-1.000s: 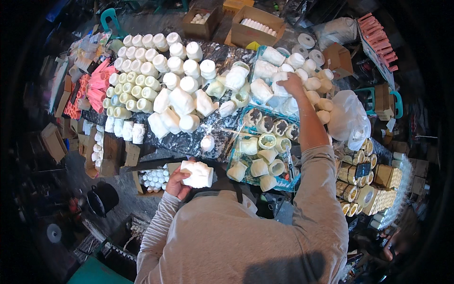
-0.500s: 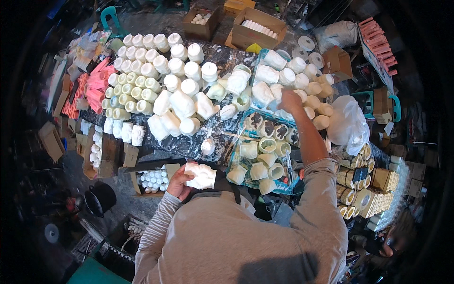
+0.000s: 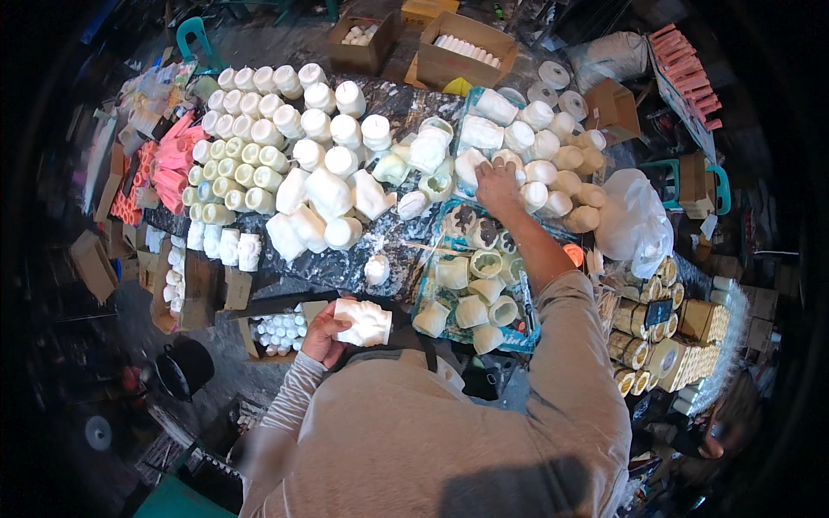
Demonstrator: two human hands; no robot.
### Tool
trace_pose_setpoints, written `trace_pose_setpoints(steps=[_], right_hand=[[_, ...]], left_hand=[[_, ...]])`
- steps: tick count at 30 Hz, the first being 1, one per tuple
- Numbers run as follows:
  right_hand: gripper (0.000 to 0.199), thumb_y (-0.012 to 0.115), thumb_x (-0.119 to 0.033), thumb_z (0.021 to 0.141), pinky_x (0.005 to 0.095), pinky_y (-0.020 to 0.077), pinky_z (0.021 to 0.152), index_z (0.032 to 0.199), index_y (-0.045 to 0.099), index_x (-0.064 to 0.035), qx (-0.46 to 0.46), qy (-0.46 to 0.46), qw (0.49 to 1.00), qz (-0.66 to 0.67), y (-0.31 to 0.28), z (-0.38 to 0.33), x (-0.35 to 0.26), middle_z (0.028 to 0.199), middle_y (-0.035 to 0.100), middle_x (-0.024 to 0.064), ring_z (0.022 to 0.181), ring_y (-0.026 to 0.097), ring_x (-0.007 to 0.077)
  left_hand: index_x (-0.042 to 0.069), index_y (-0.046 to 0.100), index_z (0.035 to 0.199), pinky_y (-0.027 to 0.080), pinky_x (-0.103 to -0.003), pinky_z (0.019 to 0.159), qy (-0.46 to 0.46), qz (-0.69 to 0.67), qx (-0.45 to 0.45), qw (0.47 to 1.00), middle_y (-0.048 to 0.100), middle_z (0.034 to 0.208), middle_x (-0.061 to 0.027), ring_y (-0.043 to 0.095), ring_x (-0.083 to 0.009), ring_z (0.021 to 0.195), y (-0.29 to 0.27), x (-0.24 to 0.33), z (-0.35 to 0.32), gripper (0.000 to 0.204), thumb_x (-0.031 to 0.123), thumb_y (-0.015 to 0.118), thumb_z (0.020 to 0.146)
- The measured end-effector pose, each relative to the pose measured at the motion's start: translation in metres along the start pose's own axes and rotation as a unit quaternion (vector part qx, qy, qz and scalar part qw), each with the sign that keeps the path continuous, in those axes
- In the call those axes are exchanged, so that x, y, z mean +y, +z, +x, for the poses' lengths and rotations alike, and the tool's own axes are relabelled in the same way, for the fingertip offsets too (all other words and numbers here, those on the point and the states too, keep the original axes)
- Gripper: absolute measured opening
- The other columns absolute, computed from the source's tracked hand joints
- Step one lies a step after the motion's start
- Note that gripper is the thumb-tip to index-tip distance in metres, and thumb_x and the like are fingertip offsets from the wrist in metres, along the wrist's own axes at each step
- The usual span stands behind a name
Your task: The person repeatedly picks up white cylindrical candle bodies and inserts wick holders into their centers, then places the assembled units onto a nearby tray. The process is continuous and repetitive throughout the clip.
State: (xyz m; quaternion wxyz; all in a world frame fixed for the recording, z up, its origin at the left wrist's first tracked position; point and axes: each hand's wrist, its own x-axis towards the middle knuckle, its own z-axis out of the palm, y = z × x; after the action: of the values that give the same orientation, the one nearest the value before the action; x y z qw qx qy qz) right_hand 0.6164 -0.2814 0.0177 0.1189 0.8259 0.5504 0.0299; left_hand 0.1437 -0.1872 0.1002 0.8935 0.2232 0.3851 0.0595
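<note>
My left hand (image 3: 325,335) grips a white embossed pillar candle (image 3: 363,322) by its left end, in front of my body near the table's front edge. The candle lies sideways and has a bumpy relief. Out to the right, my right hand (image 3: 499,186) rests with fingers spread over a white candle-like cylinder (image 3: 509,161) in the blue-lined tray of white pieces. Beside it lies a chunky white block (image 3: 469,166). Hollow cream moulds (image 3: 472,311) fill the nearer blue tray, below my right forearm. A small white piece (image 3: 376,269) stands alone on the dark table.
Rows of white candles (image 3: 319,97) and cream moulds (image 3: 233,168) cover the left of the table, with pink moulds (image 3: 177,155) beyond. Cardboard boxes (image 3: 466,47) stand behind. A plastic bag (image 3: 635,224) bulges at the right. A black bucket (image 3: 184,367) is on the floor.
My right hand has shifted left over the tray, and its spread fingers now show. My left hand keeps hold of the embossed candle, which has turned slightly.
</note>
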Motion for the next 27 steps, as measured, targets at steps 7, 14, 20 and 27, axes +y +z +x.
trace_pose_setpoints(steps=[7,14,20,27], right_hand=[[0.041,0.070,-0.021,0.081,0.0461,0.0488,0.102,0.118,0.070,-0.0020,-0.034,0.000,0.974,0.224,0.011,-0.016,-0.007,0.118,0.066,0.0161,0.119,0.059,0.0375],[0.046,0.072,-0.016,0.079,0.0467,0.0554,0.090,0.123,0.070,-0.0028,-0.137,0.147,0.974,0.104,0.001,-0.006,0.058,0.111,0.071,0.0202,0.106,0.067,0.0380],[0.031,0.073,-0.026,0.084,0.0442,0.0526,0.095,0.109,0.076,-0.0085,-0.037,0.059,0.953,0.294,0.013,-0.015,0.047,0.107,0.071,0.0206,0.108,0.067,0.0369],[0.044,0.077,-0.035,0.086,0.0454,0.0533,0.088,0.114,0.074,-0.0022,0.029,0.150,0.901,0.406,-0.020,-0.015,0.010,0.105,0.071,0.0198,0.097,0.068,0.0369]], left_hand=[[-0.002,0.053,0.137,0.053,-0.045,0.105,0.009,0.000,-0.005,1.000,0.066,0.128,-0.0170,0.066,-0.0314,0.117,-0.006,0.001,0.000,0.058,0.002,0.067,0.081],[-0.002,0.054,0.135,0.050,-0.049,0.108,-0.005,0.008,-0.003,1.000,0.065,0.128,-0.0195,0.064,-0.0345,0.120,-0.008,0.001,0.003,0.059,0.003,0.068,0.078],[-0.001,0.051,0.134,0.050,-0.050,0.108,0.011,0.003,0.030,0.999,0.064,0.127,-0.0188,0.064,-0.0341,0.120,-0.007,0.001,0.001,0.060,0.003,0.067,0.077],[0.001,0.051,0.132,0.051,-0.049,0.106,0.025,0.044,0.005,0.999,0.065,0.124,-0.0162,0.065,-0.0327,0.117,0.006,0.020,0.020,0.053,0.004,0.068,0.081]])
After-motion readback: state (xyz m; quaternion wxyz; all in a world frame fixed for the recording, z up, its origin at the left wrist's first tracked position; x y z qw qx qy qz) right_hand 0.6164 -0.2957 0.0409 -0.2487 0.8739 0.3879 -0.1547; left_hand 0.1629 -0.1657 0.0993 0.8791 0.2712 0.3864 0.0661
